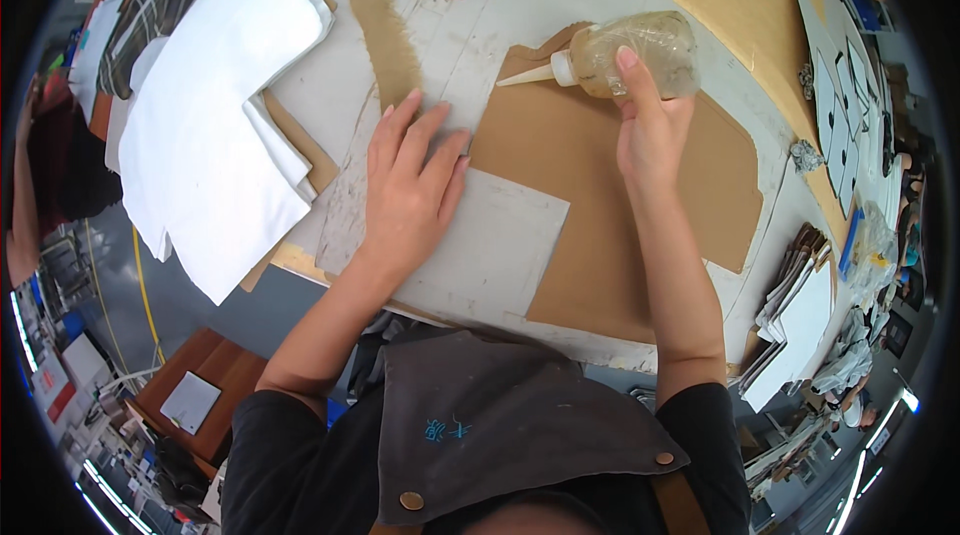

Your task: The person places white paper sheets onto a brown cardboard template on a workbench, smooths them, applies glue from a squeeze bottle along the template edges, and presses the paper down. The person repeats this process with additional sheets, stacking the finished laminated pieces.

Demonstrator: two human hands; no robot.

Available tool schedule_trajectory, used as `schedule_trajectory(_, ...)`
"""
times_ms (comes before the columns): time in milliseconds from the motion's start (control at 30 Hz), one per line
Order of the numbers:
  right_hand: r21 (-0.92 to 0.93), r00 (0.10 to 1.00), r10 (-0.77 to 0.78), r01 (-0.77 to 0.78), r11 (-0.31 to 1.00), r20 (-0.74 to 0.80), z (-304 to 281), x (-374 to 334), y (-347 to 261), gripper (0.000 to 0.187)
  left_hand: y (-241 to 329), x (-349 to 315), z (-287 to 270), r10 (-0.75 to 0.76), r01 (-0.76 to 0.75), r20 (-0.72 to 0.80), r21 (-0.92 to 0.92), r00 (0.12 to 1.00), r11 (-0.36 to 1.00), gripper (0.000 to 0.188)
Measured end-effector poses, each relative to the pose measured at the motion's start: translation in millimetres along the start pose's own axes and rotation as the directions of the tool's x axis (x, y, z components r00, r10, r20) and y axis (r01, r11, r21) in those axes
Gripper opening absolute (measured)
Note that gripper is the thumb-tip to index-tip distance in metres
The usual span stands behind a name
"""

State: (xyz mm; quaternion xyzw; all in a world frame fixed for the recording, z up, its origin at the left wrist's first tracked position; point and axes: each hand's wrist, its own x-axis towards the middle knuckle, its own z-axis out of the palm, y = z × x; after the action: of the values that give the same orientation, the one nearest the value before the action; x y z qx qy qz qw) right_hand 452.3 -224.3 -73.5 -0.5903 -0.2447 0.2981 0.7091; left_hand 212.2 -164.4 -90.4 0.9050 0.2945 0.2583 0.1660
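The near edge of the tabletop (310,95) is found just beyond the apron (500,415); past its left side, a white stack (220,115) is seen projecting. Bare grey surface is left between that stack and a brown strip (372,10). The left hand (408,195) is laid palm down, its fingers slightly parted, at the strip's near end; whether anything is pinned beneath cannot be told. By the right hand (655,140), a squeeze bottle (655,35) is gripped above a brown panel (640,225). Murky tan contents are noted; the pale nozzle (527,77) is pointed left.
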Motion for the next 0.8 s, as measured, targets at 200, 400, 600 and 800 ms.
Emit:
schedule_trajectory(200, 0.048, 1.000, 0.025, -0.025, 0.999, 0.005, 10, -21, -7, 0.037, -3, -1, 2, -0.019, 0.017, -0.035, -0.042, 0.999, 0.999, 0.023)
schedule_trajectory(400, -0.059, 0.997, 0.021, -0.017, 0.998, 0.072, 14, -40, -17, 0.042, -5, -2, 4, -0.026, 0.023, -0.067, -0.042, 0.997, 0.999, 0.020)
schedule_trajectory(600, -0.277, 0.991, -0.024, 0.059, 0.959, 0.129, 14, -54, -22, 0.062, -4, -2, 5, -0.019, 0.017, -0.067, -0.031, 0.998, 0.999, 0.024)
schedule_trajectory(800, -0.355, 0.969, -0.132, 0.201, 0.913, 0.209, 20, -64, -36, 0.074, -2, 2, 5, 0.042, -0.042, -0.052, 0.002, 0.998, 0.999, 0.035)
